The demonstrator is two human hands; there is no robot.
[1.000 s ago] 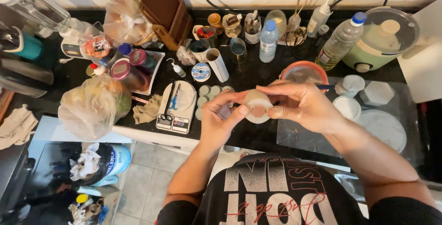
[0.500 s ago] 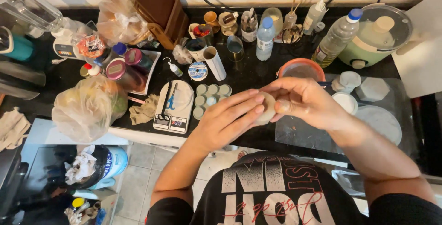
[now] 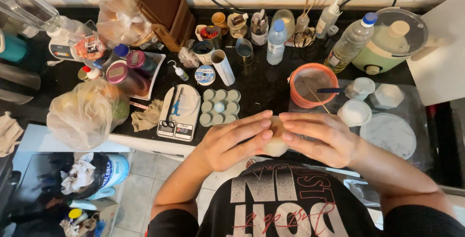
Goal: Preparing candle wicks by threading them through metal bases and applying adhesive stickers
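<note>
mould (image 3: 276,137), pale, round, mostly hidden

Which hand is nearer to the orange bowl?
Right. The right hand lies just below the orange bowl; the left hand is farther, down to its left.

our left hand (image 3: 231,142) and right hand (image 3: 317,139) cover most of the pale round soft piece (image 3: 277,137) between them, so we cannot tell its full shape. the clear glass blender jar (image 3: 22,2) is cut off at the upper left edge. the white board (image 3: 438,48) runs off the right edge.
</note>
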